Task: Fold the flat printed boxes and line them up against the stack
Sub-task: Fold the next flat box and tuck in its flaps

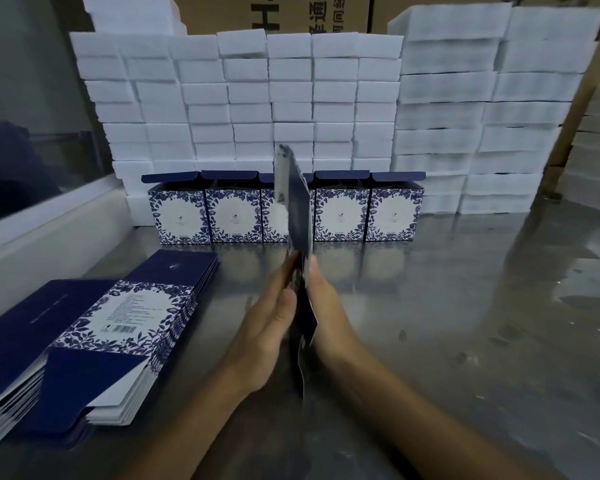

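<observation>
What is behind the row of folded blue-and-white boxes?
Behind the row of folded blue-and-white floral boxes stands a wall of stacked white foam blocks. The flat box held edge-on between both hands hides part of the middle box.

Five folded blue-and-white floral printed boxes (234, 211) stand in the far row (one partly hidden); one pile of flat blue printed blanks (94, 341) lies near left; one blank (297, 209) is held upright.
</observation>
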Demonstrator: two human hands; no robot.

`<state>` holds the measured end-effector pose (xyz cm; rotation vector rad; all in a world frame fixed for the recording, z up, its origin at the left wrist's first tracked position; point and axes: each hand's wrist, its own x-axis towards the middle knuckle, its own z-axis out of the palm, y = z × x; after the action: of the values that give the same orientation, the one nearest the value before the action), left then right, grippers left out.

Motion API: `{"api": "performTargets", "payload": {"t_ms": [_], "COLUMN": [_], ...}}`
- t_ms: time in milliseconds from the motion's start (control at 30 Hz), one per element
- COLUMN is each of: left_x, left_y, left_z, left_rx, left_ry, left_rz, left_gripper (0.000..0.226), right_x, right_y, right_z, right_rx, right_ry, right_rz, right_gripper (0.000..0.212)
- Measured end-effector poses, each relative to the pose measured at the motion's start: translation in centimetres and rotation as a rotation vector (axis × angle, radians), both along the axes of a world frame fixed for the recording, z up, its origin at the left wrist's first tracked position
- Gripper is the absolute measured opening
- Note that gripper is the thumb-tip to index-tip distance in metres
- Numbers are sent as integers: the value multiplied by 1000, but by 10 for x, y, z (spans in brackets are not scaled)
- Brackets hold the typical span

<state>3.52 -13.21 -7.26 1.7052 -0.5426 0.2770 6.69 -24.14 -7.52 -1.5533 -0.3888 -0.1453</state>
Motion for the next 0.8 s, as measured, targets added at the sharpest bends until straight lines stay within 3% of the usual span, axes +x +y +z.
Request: {"api": "performTargets", "payload": {"t_ms": [67,100,167,233,333,400,533,667,800], "left_x": [1,2,3,7,11,15,21,24,24], "left_y": [1,2,5,11,23,30,42,48,44], "left_z": [0,1,5,8,9,11,11,9,6], "left_rx": [-43,-94,-213,-318,-563,-668,-811,-796,-598], "left_ry": [13,31,73,148,292,369,528,512,448], "left_rz": [18,36,93,154,210,311,447,486,446], "left_gripper": [77,80,71,61,63,52,46,31,15], "right_x": [2,1,4,10,19,21,23,23,21], "right_y": [2,2,-4,-15,-39,-53,-62,-65,-63], "right_z": [-3,0,4,8,7,6,8,11,15], "right_rx": [62,146,397,572,677,705,771,786,744], "right_ry": [-6,50,236,397,525,547,608,579,482], "right_rz": [-11,-9,23,19,-37,-80,-131,-143,-126], "right_gripper": [60,63,72,56,44,42,52,45,32]}}
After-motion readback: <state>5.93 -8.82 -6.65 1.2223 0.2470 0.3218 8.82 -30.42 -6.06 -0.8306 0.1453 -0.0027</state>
